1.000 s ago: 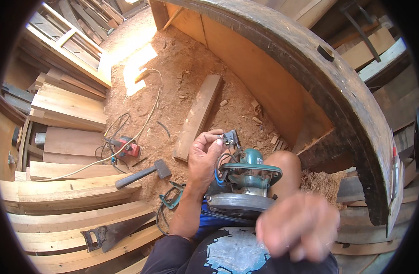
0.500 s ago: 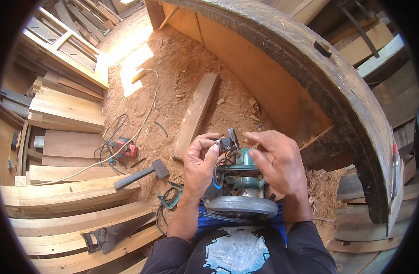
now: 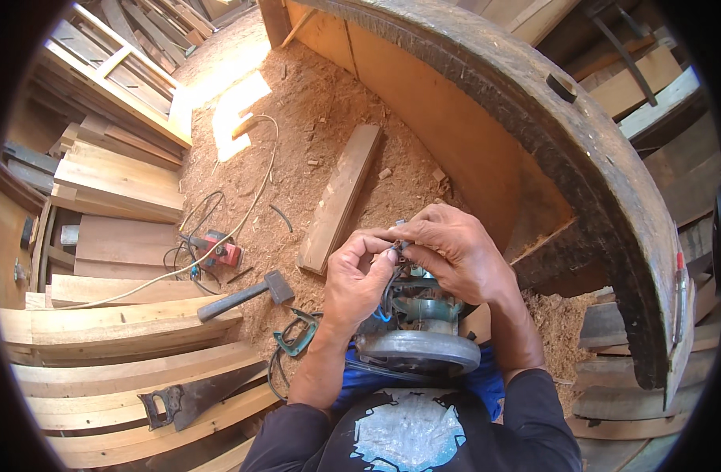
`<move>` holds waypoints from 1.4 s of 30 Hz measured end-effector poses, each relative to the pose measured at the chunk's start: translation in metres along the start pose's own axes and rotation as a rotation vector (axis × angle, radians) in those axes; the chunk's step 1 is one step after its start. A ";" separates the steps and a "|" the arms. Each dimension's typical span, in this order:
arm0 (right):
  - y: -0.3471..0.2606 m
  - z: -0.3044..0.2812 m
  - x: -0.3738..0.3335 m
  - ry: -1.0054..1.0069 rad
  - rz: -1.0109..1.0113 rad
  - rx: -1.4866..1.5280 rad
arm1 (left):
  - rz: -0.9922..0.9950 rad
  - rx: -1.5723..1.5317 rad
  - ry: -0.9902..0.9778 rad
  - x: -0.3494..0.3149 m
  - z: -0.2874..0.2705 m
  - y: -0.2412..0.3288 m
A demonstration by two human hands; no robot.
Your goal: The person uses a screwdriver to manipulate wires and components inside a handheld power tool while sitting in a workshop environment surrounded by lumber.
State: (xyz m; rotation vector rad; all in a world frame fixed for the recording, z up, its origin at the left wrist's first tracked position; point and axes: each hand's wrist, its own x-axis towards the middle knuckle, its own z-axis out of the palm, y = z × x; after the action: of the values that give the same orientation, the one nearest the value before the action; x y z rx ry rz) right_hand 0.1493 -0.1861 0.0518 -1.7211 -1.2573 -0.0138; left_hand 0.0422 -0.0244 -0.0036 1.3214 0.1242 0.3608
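Both my hands meet above a green power tool point(image 3: 425, 309) with a round grey metal base, which looks like a router and rests at my lap. My left hand point(image 3: 355, 279) is closed, thumb and fingertips pinching a small black switch block point(image 3: 399, 246). From the other side my right hand point(image 3: 459, 256) closes its fingers on the same block, so most of it is hidden. Thin wires, one of them blue point(image 3: 382, 315), run down from there to the tool's body. A green handle piece point(image 3: 297, 337) lies to the left, beside my left forearm.
Left of me are a hammer point(image 3: 246, 297), a handsaw point(image 3: 195, 397) and stacked boards point(image 3: 116, 326). A red power tool point(image 3: 221, 250) with a pale cord lies on the sawdust-covered floor. One plank point(image 3: 341, 197) lies ahead; a big curved wooden piece point(image 3: 533, 118) arches along the right.
My right hand has moved left and inward, from beside the switch block onto it. Its fingers now cover most of the block. My left hand keeps its pinch.
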 end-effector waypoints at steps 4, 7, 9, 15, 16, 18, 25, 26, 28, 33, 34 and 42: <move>0.006 0.003 0.001 -0.025 -0.031 -0.038 | 0.014 0.009 0.003 -0.001 0.004 0.002; 0.004 0.004 0.002 -0.011 -0.025 -0.056 | 0.019 -0.004 0.005 -0.001 0.005 0.004; -0.003 0.004 0.003 -0.017 0.057 -0.087 | 0.014 -0.006 0.007 -0.002 0.004 0.004; 0.000 0.005 0.001 0.013 0.012 -0.057 | -0.052 -0.159 -0.011 -0.003 0.001 0.003; 0.001 0.004 0.000 0.012 0.011 -0.058 | -0.122 -0.289 -0.029 -0.002 -0.001 0.004; 0.003 0.003 -0.001 0.006 0.019 -0.053 | -0.191 -0.419 -0.043 -0.002 -0.003 0.004; 0.003 0.005 -0.005 0.023 0.047 0.000 | -0.152 -0.401 0.003 0.001 -0.009 -0.008; 0.004 0.006 -0.006 0.027 0.068 0.018 | -0.145 -0.390 -0.006 0.002 -0.008 -0.007; 0.003 0.005 -0.007 0.030 0.087 0.034 | -0.149 -0.408 -0.023 0.002 -0.009 -0.007; -0.002 0.001 -0.008 0.006 0.194 0.071 | -0.162 -0.477 -0.063 0.006 -0.008 -0.003; -0.003 0.001 -0.008 0.007 0.193 0.070 | -0.168 -0.458 -0.101 0.007 -0.012 -0.006; -0.004 0.002 -0.010 0.035 0.263 0.294 | -0.249 -0.415 -0.177 0.011 -0.012 -0.004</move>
State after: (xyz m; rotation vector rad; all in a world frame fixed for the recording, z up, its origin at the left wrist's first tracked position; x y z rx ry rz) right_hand 0.1409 -0.1919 0.0481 -1.6069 -0.9461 0.2816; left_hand 0.0491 -0.0102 -0.0091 0.9082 0.0592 0.0503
